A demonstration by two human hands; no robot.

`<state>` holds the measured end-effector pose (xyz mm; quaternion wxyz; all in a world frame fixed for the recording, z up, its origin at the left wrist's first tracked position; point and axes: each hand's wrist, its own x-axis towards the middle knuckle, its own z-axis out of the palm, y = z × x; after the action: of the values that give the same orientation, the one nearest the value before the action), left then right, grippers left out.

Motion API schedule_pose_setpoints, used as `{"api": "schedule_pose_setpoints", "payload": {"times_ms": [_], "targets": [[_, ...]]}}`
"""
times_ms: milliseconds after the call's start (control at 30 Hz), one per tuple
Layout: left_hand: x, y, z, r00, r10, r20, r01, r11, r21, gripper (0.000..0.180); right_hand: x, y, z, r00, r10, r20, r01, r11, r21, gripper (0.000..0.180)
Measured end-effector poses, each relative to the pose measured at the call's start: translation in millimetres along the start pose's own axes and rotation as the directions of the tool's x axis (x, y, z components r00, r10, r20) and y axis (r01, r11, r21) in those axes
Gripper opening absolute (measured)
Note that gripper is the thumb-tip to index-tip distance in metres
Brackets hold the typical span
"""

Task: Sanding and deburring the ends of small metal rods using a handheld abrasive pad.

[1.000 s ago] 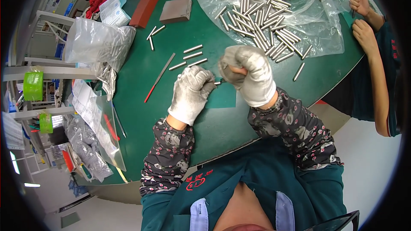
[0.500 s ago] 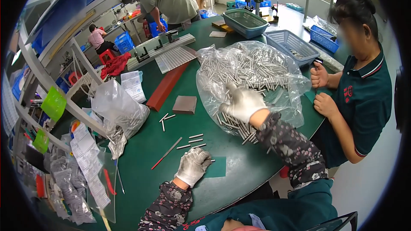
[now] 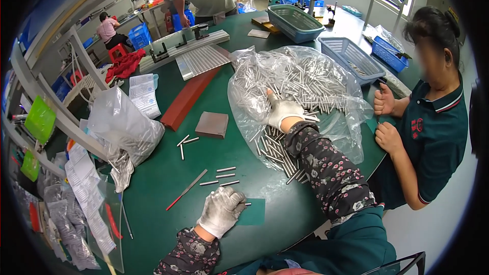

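My left hand, in a pale work glove, is closed beside a small green sheet on the table. The end of a metal pin pokes out of its fingers over the sheet. My right hand, gloved with one bare fingertip showing, lies over a heap of metal pins on a clear plastic bag. Its fingers are spread, and nothing shows held in them. Several loose pins lie just beyond my left hand. Left of them rests a thin file with a red handle.
A brown block, a red-brown bar and a filled plastic bag stand on the left. Blue baskets line the far right. At the right edge a co-worker holds a thin dark-handled tool.
My right hand has shifted slightly, and its blur is gone; its fingers now show spread over the pins. My left hand keeps its place by the green sheet. The whole view has swung a little.
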<state>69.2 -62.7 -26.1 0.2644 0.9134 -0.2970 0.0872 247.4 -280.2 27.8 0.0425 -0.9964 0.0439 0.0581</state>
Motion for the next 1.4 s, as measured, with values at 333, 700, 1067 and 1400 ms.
{"api": "schedule_pose_setpoints", "payload": {"times_ms": [333, 700, 1067, 1400], "targets": [[-0.6, 9.5, -5.7, 1.000, -0.011, 0.014, 0.011, 1.000, -0.004, 0.018, 25.4, -0.1, 3.5, 0.987, -0.050, -0.152, 0.060, 0.996, 0.064, 0.060], [0.4, 9.6, -6.3, 0.999, -0.019, 0.038, 0.019, 1.000, -0.016, 0.019, 70.0, -0.8, -6.6, 0.986, 0.014, -0.168, 0.002, 0.995, 0.098, 0.049], [2.4, 5.1, -3.4, 0.997, -0.028, 0.074, 0.029, 1.000, -0.008, 0.016, 134.9, 10.1, -14.2, 0.989, -0.078, -0.126, 0.085, 0.995, 0.057, 0.057], [2.3, 13.5, -6.3, 0.976, -0.100, 0.191, 0.101, 0.995, 0.004, 0.017, 189.1, 38.7, -23.6, 0.968, -0.039, -0.249, 0.133, 0.920, 0.369, 0.043]]}}
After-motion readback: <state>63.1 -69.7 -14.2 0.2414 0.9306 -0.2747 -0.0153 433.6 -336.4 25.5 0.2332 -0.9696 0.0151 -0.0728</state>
